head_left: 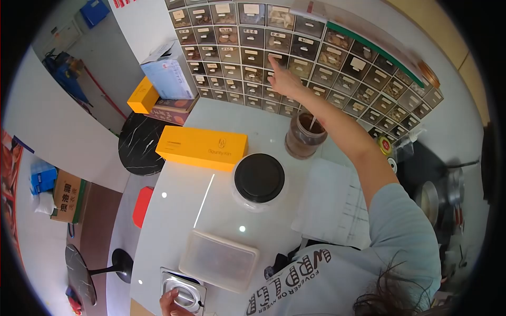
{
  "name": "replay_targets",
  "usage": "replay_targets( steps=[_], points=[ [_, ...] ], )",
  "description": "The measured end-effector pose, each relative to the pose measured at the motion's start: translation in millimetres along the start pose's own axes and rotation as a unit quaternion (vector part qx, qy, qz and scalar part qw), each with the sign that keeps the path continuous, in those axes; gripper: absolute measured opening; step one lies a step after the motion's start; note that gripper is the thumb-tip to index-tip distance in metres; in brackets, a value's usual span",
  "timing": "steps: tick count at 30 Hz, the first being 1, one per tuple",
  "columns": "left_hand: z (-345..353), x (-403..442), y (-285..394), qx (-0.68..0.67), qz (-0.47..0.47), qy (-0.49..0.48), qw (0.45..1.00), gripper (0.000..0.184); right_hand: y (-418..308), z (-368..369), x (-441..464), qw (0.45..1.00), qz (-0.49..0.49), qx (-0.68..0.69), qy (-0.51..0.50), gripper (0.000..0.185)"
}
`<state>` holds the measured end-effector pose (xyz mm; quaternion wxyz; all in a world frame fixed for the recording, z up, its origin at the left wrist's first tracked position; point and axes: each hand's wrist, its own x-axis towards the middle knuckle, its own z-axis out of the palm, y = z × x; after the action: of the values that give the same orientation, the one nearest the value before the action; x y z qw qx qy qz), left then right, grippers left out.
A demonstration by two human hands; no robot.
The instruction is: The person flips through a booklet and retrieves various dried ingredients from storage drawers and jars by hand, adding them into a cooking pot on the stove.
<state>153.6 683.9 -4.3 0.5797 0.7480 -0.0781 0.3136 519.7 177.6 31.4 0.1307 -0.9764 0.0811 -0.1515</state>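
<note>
My right hand reaches across to a wall of small drawers with clear fronts and paper labels. Its index finger is stretched out at a drawer in the upper middle, the other fingers are loosely bent, and no object shows in it. Whether the fingertip touches the drawer I cannot tell. At the lower edge, my left hand lies at a square stainless steel container with a round lid. Its visible fingers are extended against the metal near the lid, and the rest is cut off by the frame.
On the white counter stand a yellow box, a black-lidded jar, an open brown jar with a utensil, a translucent plastic box and paper sheets. Pans stand at right, cartons at back left.
</note>
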Motion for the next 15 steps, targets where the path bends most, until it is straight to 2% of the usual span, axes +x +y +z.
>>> replay_targets(
  steps=[3,4,5,7,8,11,15],
  points=[
    [-2,-5,2,0.009,-0.017,-0.001,1.0,0.047,4,1,-4,1.0,-0.016,0.016,0.003,0.068],
    [-3,-8,-2,0.02,-0.026,0.001,0.999,0.049,2,-2,-9,0.997,0.017,0.029,-0.065,0.07],
    [-6,-10,-6,0.031,-0.035,0.001,0.999,0.052,0,4,-18,0.997,0.022,0.029,-0.071,0.07],
    [-11,-14,-12,0.055,-0.053,0.003,0.997,0.057,-1,20,-32,0.974,0.018,-0.13,-0.186,0.074],
    [-12,-14,-14,0.048,-0.05,0.0,0.998,0.056,8,36,-33,0.967,0.026,-0.129,-0.22,0.078],
    [-16,-16,-16,0.041,-0.055,0.001,0.998,0.055,19,60,-37,0.963,0.051,-0.141,-0.224,0.079],
    [-27,-21,-17,0.029,-0.065,-0.033,0.997,0.055,19,56,-30,0.947,0.085,-0.145,-0.275,0.081]
  ],
)
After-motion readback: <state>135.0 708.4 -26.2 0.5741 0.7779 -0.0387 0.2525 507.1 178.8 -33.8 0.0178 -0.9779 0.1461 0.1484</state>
